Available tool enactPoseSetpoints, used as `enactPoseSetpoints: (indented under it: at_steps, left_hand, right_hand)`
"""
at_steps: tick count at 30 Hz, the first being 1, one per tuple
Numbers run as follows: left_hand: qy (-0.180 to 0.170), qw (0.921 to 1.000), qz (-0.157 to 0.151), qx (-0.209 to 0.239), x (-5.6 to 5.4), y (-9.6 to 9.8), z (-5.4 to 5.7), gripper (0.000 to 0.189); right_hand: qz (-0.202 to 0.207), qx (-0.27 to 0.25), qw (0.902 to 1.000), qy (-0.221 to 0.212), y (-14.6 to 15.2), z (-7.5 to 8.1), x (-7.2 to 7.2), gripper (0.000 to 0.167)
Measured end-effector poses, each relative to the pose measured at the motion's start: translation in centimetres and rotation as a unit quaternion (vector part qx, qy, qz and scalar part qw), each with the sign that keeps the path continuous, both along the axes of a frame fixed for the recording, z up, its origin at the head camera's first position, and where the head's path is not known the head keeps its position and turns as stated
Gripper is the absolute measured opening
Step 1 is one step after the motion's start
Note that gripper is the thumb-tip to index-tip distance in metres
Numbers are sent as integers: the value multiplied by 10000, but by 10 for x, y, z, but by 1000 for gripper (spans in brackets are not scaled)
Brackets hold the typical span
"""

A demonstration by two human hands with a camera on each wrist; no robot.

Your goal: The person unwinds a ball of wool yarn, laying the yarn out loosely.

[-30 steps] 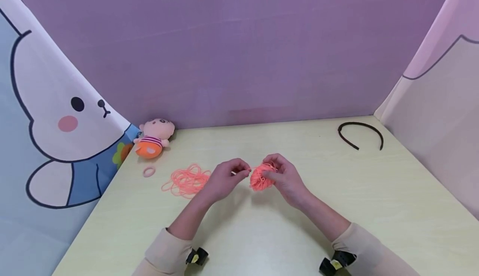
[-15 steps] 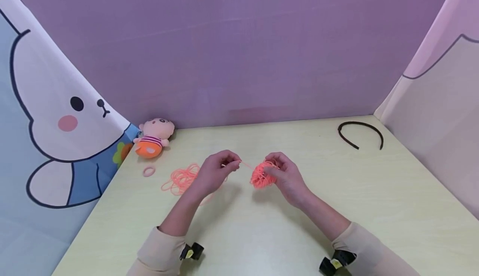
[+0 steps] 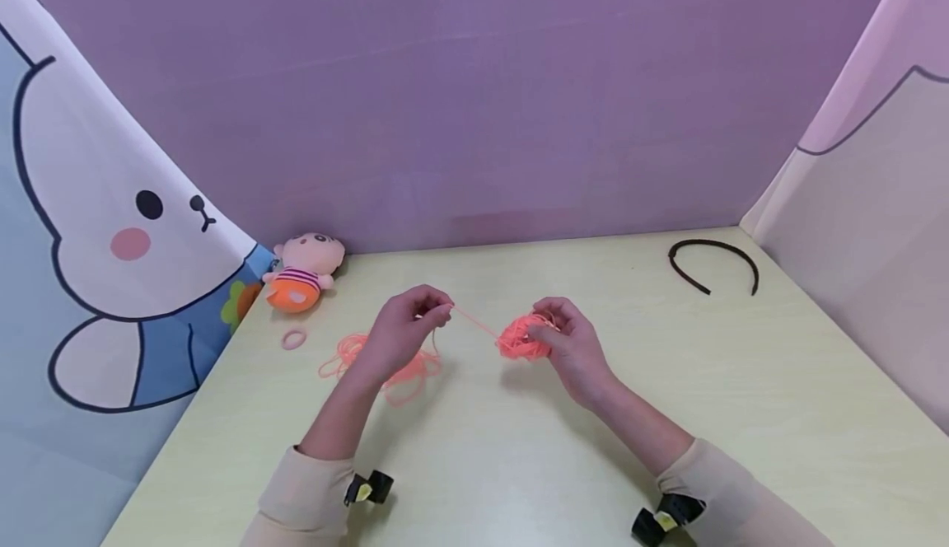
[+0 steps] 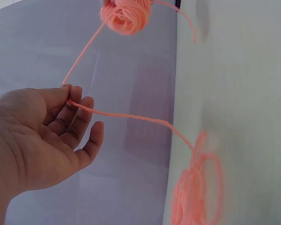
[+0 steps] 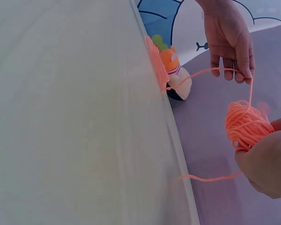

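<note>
My right hand [image 3: 577,353] holds a ball of coral-pink yarn [image 3: 521,338] above the table. Between thumb and forefinger, my left hand [image 3: 404,329] pinches a strand of the same yarn [image 4: 86,47]. That strand runs taut from the ball to the left fingertips. From there it droops to a loose heap of yarn [image 3: 411,374] on the table, partly hidden behind the left hand in the head view. A short tail of yarn [image 5: 210,179] hangs from the ball below my right hand in the right wrist view.
A plush doll [image 3: 304,273] with an orange bottom lies at the back left corner. Near it is a small pink ring [image 3: 293,338]. A black headband-like arc [image 3: 715,244] lies at the back right of the pale table [image 3: 741,399]. Printed cloth [image 3: 474,102] walls the table in.
My left hand has moved left and slightly up, away from the ball, drawing out a longer strand. The right hand stays in place while the ball turns in its grip.
</note>
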State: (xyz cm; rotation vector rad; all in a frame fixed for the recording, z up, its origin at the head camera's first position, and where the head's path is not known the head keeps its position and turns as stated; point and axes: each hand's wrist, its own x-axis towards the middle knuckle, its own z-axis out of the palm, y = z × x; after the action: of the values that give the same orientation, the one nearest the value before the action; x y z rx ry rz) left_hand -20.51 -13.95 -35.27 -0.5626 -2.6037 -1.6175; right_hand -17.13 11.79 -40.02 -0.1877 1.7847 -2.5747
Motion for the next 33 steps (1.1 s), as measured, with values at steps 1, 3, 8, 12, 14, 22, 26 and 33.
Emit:
enactPoseSetpoints:
  at_steps: [1,3,8,12,14,22,26,33]
  left_hand:
    - [3,10000,35,24,-1,-2,0,8]
    - [-2,9999,102,81,-2,-6,1,11]
    - [-42,9995,295,133,-6,-16,4,16]
    - [-12,9988,466,152,-8,-22,4,19]
    - [-32,9982,566,202,-9,-24,5,20]
    - [-263,9928,1134,292,-12,-33,8,18]
    - [-347,9881,1462,331,-12,-40,11,20]
    - [-582,9783,1940,445,-13,-52,18,28]
  right_hand:
    - [-23,-27,10000,-24,0,0,0,31]
    - [-61,-55,10000,-52,0,1,0,31]
    - [-141,-74,9998,-141,0,2,0,33]
    - [-179,-80,9997,-161,0,2,0,33]
    - [-182,-102,9997,-147,0,3,0,32]
    - [-120,-130,9998,-51,2,2,1,30]
    - [-107,-94,9999,-53,2,1,1,30]
    - [-121,-55,9999,-86,2,0,0,30]
